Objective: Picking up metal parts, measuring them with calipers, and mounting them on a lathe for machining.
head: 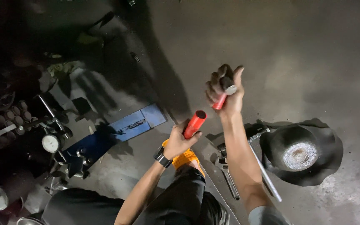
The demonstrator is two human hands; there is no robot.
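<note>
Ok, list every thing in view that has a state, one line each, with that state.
Left hand: closed around the red tube.
Red tube: held up at a tilt, open end showing.
Right hand: raised, closed on the red-handled tool.
Red-handled tool: gripped, metal end up.
Adjustable wrench: lying flat on the floor, untouched.
Black disc: lying flat on the floor.
Dial gauge: face up; reading too small to tell.
</note>
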